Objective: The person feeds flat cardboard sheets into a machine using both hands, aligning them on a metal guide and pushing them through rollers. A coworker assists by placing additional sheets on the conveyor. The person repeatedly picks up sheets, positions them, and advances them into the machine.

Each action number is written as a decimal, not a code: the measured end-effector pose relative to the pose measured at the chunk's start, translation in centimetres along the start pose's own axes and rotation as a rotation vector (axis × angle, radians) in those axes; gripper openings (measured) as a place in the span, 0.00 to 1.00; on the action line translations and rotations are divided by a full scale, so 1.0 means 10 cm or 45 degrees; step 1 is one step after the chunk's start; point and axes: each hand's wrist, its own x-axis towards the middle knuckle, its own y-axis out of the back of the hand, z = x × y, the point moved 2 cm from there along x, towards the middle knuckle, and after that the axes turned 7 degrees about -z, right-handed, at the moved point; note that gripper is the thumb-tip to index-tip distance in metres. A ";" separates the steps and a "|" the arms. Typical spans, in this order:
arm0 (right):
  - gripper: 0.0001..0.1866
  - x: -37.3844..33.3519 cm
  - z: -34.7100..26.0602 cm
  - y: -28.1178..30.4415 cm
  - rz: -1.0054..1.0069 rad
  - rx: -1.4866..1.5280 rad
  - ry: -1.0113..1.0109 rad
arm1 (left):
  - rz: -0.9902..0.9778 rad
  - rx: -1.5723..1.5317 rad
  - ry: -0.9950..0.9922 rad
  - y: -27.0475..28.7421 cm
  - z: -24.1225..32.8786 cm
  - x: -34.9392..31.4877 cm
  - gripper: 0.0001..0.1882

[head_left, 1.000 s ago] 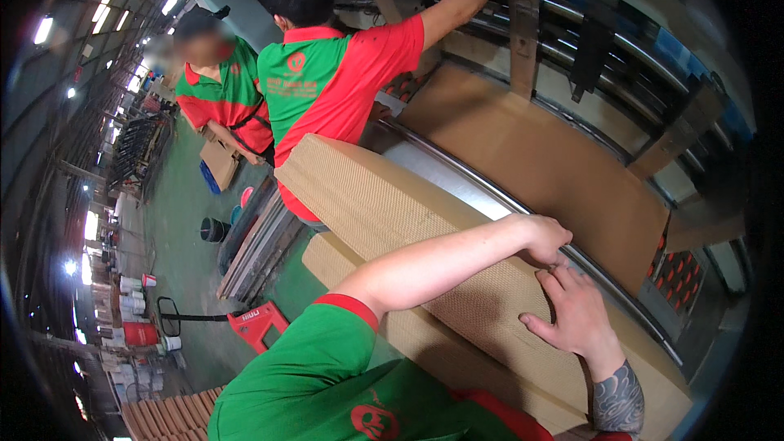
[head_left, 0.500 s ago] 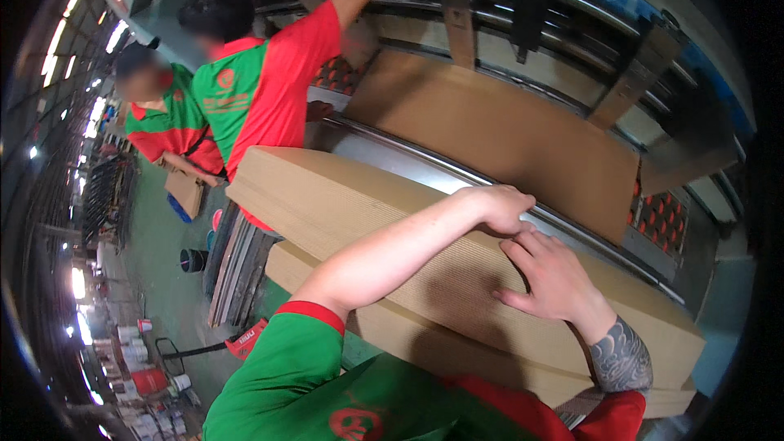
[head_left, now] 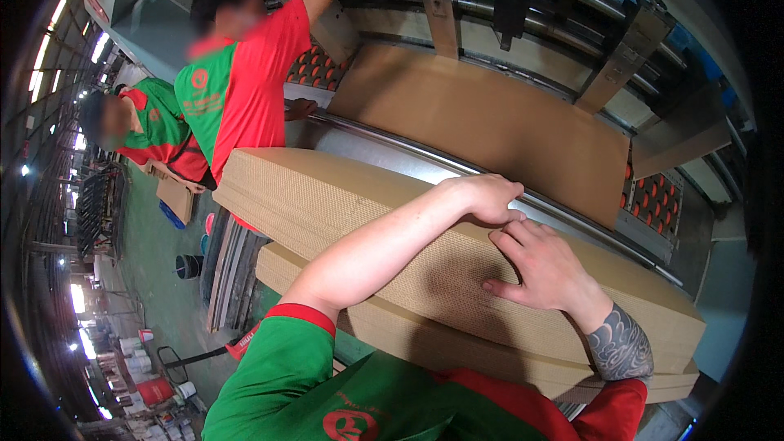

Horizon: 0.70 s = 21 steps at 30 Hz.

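Note:
A thick stack of corrugated cardboard sheets (head_left: pixel 384 220) lies in front of me, its ridged edges facing my body. My left hand (head_left: pixel 490 198) rests on the top far edge of the stack, palm down, with its fingers reaching right and partly hidden. Close beside it, my right hand (head_left: pixel 547 265) lies open against the stack, thumb spread from the fingers. Neither hand grips a sheet. Beyond the stack, a single brown cardboard sheet (head_left: pixel 482 131) lies flat on the machine bed, behind a metal bar (head_left: pixel 408 149).
Metal brackets (head_left: pixel 625 57) and rollers stand over the machine bed, with orange wheels (head_left: pixel 656 204) at its side. One co-worker (head_left: pixel 245 98) stands at the left with an arm raised to the machine; another (head_left: pixel 163 131) is behind. A pallet jack handle (head_left: pixel 196 357) is at lower left.
The view has shifted slightly, and both co-workers appear farther left. The farther co-worker leans lower. My hands stay at the same place on the stack.

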 end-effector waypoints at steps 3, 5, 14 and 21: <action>0.38 0.00 -0.01 0.00 -0.015 0.000 -0.006 | 0.021 -0.002 -0.007 0.00 0.01 -0.02 0.35; 0.38 -0.01 -0.01 0.00 -0.017 0.000 -0.006 | 0.022 -0.001 -0.028 0.00 0.02 -0.02 0.35; 0.36 -0.01 -0.01 0.02 0.030 -0.029 0.047 | 0.001 -0.034 -0.004 0.02 0.03 -0.04 0.35; 0.35 0.00 -0.01 0.04 0.039 -0.042 0.055 | 0.010 -0.035 -0.008 0.03 0.03 -0.04 0.35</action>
